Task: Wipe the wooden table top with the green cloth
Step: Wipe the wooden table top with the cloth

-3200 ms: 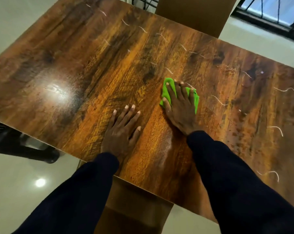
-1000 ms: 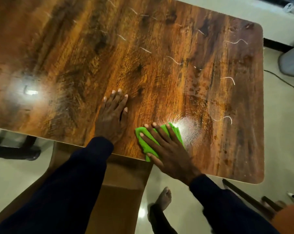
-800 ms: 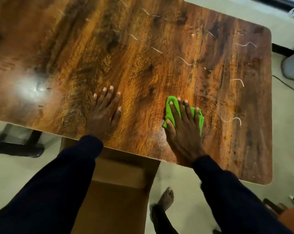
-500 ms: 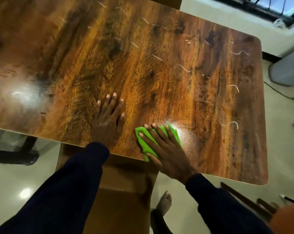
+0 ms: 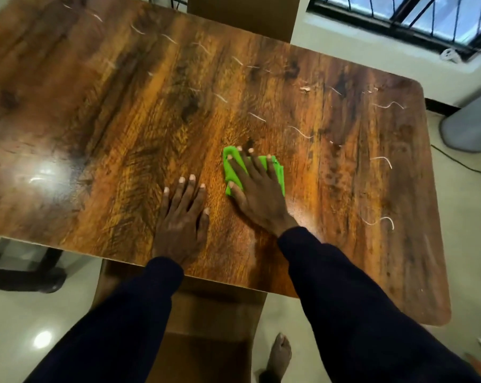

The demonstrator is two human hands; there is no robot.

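The wooden table top (image 5: 123, 111) is dark and glossy, with several thin white marks across its far and right parts. A bunched green cloth (image 5: 278, 170) lies near the table's middle. My right hand (image 5: 257, 193) presses flat on it with fingers spread, so most of the cloth is hidden beneath the palm. My left hand (image 5: 182, 219) lies flat on the bare wood just left of the cloth, fingers apart, holding nothing. Both arms wear dark sleeves.
A brown chair (image 5: 211, 322) stands under the near edge, and another chair back (image 5: 242, 12) rises at the far edge. A grey bin (image 5: 471, 125) and a cable lie on the floor at the right. A barred window (image 5: 416, 15) is beyond. My bare foot (image 5: 279, 355) is below.
My right hand has slid the green cloth away from the near edge toward the table's middle. My left hand stays flat on the wood. The view has shifted back a little.
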